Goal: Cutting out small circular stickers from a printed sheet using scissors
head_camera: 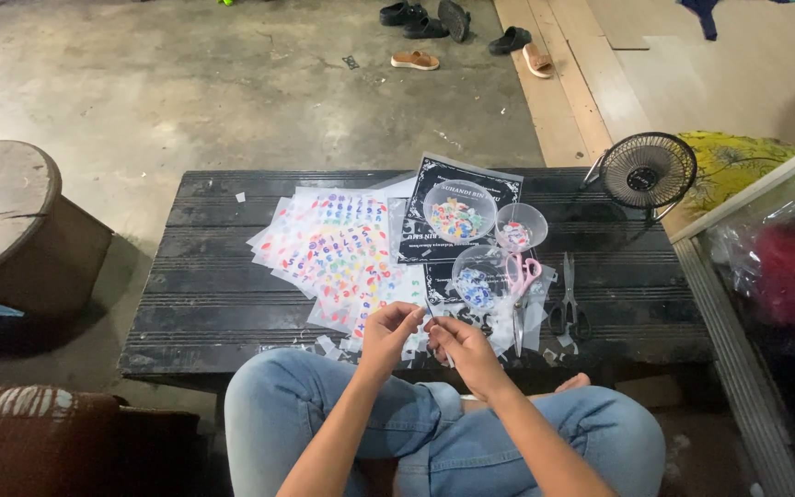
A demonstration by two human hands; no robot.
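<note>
My left hand (388,333) and my right hand (461,348) meet over the near edge of a low black wooden table (204,304), fingertips pinched together on a small piece of sticker sheet that is hard to make out. Just beyond them lie several overlapping sheets of colourful stickers (338,253). To their right stand three clear plastic bowls holding small cut pieces: a large bowl (459,211), a small bowl (520,227) and a third bowl (478,276). Pink-handled scissors (522,281) rest across that last bowl.
Black-handled scissors (568,308) lie on the table's right side, and a small black fan (646,172) stands at its far right corner. White paper scraps litter the near edge. A round wooden stool (11,216) stands left. Several shoes (457,32) lie on the concrete floor beyond.
</note>
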